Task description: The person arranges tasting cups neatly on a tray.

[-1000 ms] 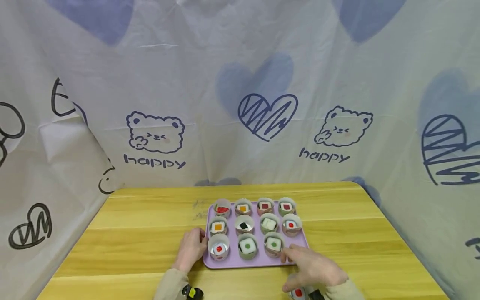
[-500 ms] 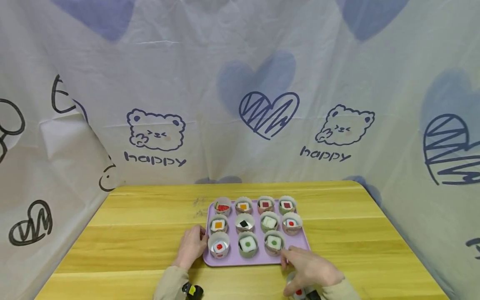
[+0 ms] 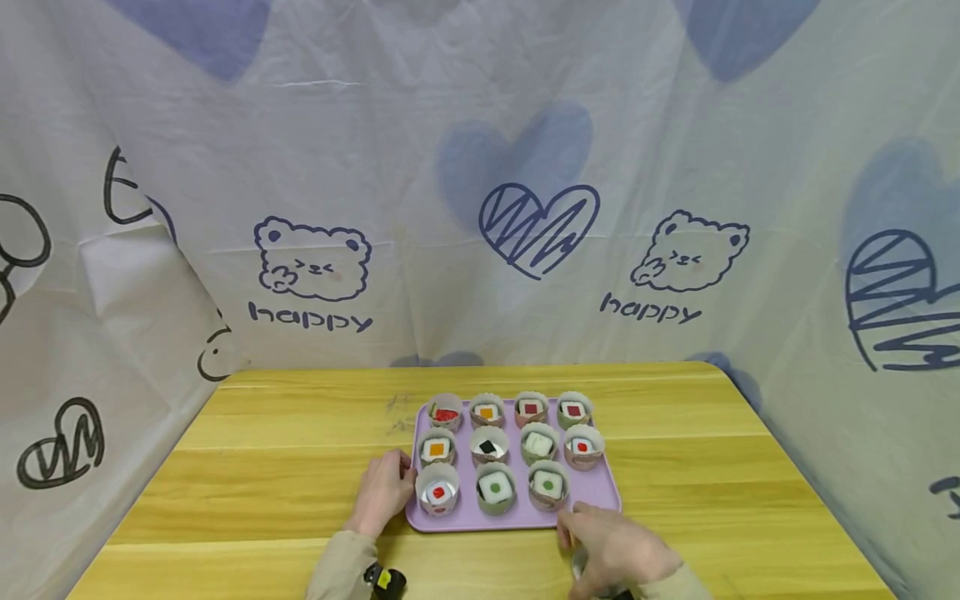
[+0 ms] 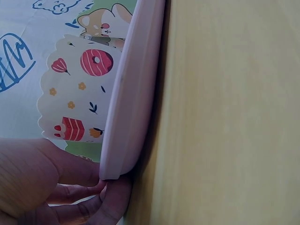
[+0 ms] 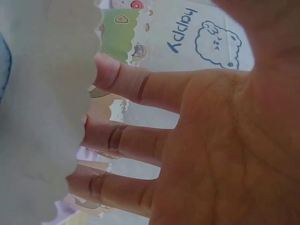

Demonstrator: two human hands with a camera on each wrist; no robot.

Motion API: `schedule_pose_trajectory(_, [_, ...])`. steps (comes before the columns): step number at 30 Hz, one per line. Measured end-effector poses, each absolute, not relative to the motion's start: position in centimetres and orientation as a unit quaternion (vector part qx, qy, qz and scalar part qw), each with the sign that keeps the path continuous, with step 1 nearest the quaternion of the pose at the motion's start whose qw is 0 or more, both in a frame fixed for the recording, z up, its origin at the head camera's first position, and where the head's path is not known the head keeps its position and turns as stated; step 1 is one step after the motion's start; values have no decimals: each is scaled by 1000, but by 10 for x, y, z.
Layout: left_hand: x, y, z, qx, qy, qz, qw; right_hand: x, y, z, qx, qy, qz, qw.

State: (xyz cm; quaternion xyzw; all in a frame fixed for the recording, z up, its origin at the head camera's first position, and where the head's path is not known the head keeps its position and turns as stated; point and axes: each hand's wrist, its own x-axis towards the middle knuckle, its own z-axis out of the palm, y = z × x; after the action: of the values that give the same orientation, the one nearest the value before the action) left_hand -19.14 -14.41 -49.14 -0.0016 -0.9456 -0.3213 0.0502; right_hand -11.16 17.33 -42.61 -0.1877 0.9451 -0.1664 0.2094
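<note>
My left hand (image 3: pixel 381 492) pinches the near left corner of a lilac tray (image 3: pixel 600 490). In the left wrist view, its thumb and fingers meet at the end of the tray's rim (image 4: pixel 133 89), beside a patterned paper cup (image 4: pixel 77 89). My right hand (image 3: pixel 617 542) is just off the tray's near right corner, holding a white scalloped paper cup (image 3: pixel 577 562) between thumb and fingers. The right wrist view shows this cup (image 5: pixel 47 112) close up, several fingertips passing behind its rim. Its inside is mostly hidden.
Several paper cups stand in rows on the tray, such as a cup with a green-centred white piece (image 3: pixel 549 485) and a cup with a red piece (image 3: pixel 446 413). The wooden table (image 3: pixel 262 475) ends at a printed cloth backdrop (image 3: pixel 420 275).
My right hand has lowered slightly toward the front and closed round the paper cup, covering its red-centred piece. My left hand stays at the tray corner.
</note>
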Motion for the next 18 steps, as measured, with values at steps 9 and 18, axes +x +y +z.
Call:
schedule_pose_trajectory(9, [-191,-144,-490,-11,-946,-320,56,-109,171,-433,-195,945,-151,216])
schedule_pose_trajectory(18, [-191,-145,-492,-10,-945,-323,56,-108,171,-437,-199,946,-144,212])
